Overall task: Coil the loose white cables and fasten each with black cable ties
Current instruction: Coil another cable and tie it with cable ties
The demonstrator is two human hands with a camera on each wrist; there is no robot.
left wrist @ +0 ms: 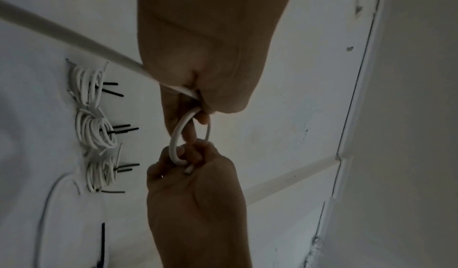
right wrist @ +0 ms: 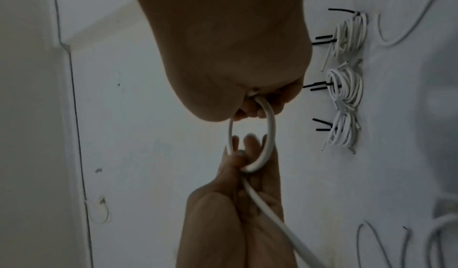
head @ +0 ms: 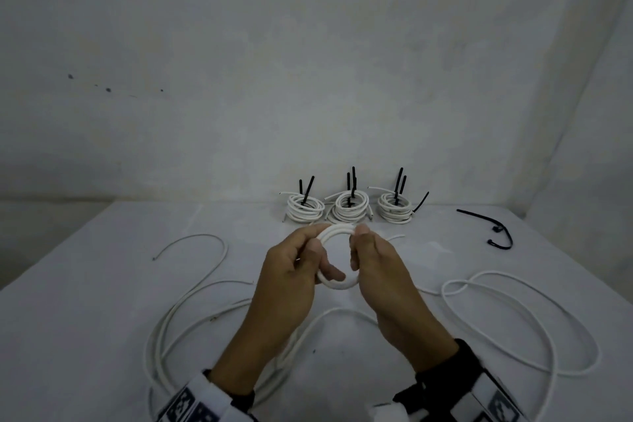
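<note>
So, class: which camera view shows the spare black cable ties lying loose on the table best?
The head view: the loose ties lie whole at the table's far right, beyond the right hand. The left wrist view shows only a dark strip at its bottom edge; the right wrist view shows none of them.

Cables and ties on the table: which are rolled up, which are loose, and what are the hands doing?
Three coils: wound, tied with black ties, by the wall.
New coil: partly wound, untied, held up.
Loose cables: sprawled on the table.
Spare ties: lying unused.
Left hand: grips the new coil.
Right hand: pinches its other side.
</note>
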